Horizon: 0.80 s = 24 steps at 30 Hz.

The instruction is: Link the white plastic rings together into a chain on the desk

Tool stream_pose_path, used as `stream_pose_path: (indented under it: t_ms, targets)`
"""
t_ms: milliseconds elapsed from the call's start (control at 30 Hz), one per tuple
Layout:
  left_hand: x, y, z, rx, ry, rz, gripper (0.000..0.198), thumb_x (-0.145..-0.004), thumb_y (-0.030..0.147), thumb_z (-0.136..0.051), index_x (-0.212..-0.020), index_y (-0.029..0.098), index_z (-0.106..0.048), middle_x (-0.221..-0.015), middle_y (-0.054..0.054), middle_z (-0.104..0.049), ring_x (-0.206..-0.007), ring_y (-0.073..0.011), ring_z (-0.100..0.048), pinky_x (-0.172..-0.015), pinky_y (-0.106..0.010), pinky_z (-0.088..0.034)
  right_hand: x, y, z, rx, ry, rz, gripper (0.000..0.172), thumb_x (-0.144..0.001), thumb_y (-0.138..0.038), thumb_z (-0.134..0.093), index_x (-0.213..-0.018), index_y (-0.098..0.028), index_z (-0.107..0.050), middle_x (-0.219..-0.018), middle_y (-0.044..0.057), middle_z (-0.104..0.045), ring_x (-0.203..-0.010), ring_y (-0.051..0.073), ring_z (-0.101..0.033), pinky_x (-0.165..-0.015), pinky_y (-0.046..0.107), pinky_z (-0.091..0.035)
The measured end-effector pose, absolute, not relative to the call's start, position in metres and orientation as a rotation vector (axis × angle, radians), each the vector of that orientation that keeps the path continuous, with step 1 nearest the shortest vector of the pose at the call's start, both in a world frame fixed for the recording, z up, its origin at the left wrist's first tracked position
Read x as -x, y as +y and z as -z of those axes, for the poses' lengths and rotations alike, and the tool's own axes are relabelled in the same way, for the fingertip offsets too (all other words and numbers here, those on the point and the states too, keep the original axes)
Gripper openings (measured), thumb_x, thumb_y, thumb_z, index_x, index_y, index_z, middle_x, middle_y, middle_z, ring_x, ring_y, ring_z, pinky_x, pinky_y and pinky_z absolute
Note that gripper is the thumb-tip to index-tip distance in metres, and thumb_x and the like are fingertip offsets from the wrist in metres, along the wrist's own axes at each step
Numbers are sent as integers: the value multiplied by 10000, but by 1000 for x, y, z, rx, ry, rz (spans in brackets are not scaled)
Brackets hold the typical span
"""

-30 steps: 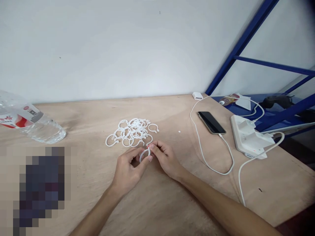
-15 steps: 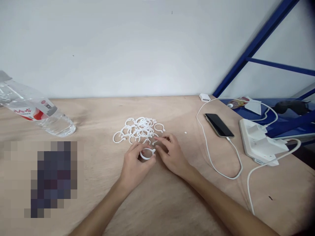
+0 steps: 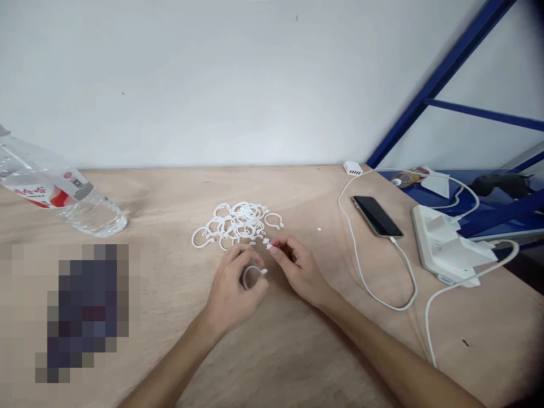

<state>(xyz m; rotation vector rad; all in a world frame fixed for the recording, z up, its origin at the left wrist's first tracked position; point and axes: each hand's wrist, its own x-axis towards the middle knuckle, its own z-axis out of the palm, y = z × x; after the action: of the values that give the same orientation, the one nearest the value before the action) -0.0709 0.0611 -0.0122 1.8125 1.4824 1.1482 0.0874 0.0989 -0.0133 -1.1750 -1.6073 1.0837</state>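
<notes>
A white plastic curtain ring with a small knob sits in my left hand, held between thumb and curled fingers, tilted up off the table. My right hand is just to its right, thumb and forefinger pinched on a small white plastic piece. Whether that piece belongs to a bigger ring I cannot tell. Right beyond both hands lies a loose pile of white curtain rings, overlapping one another. My left fingers hide the pile's near edge.
A clear water bottle is at the left. To the right are a phone on a white cable and a white power strip with plugs. A white wall and blue metal frame bound the wooden table. A patch at lower left is blurred.
My right thumb and forefinger have closed on a small white piece by the pile. The ring in my left hand has tipped and dropped slightly lower.
</notes>
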Motion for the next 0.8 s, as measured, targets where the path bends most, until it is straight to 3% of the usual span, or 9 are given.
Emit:
stream_pose_path:
  t_ms: [67,133,200,367,500,800]
  targets:
    - [71,61,13,-1806,1530,-1197,248,-727,210,-608,-974,211,-594,-1025,-46,-597,-966,-211,-559,-839,-351,-463,-86,98,9,1101,-1480,-1276,207,-859,-411,-596,-873,-204,-594,-751,-16,-569,-668,129,-496,-644,267,-422]
    - [70,62,14,-1764,1555,-1217,437,-739,297,-679,-1151,221,-553,-1071,-59,-609,-968,-219,-572,-831,-362,-480,-85,97,7,1026,-1369,-1433,251,-831,-450,-633,-847,-204,-585,-735,-26,-555,-665,118,-494,-639,252,-417]
    - [70,62,17,-1732,1503,-1201,506,-759,344,-696,-1225,230,-538,-1063,-61,-637,-940,-216,-599,-805,-356,-497,-83,95,5,976,-1300,-1566,278,-810,-468,-660,-833,-201,-585,-712,-33,-555,-644,106,-489,-632,242,-415]
    - [70,63,19,-1735,1392,-1274,339,-805,307,-672,-1127,210,-635,-1050,-62,-680,-957,-212,-632,-830,-343,-511,-82,95,9,955,-1213,-1618,277,-767,-448,-716,-822,-194,-620,-741,-23,-596,-663,99,-525,-642,231,-435]
    - [71,62,16,-1835,1348,-1263,316,-839,261,-618,-1146,190,-644,-1107,-75,-673,-984,-203,-621,-849,-332,-503,-82,96,10,928,-1244,-1540,249,-779,-396,-714,-955,-223,-684,-866,-5,-662,-777,117,-595,-709,243,-472]
    - [75,60,14,-1924,1351,-1135,275,-873,238,-556,-1130,194,-646,-824,-31,-655,-812,-181,-569,-716,-309,-474,-81,93,15,1027,-1379,-1341,183,-821,-362,-650,-823,-188,-705,-805,19,-689,-766,149,-608,-732,286,-478]
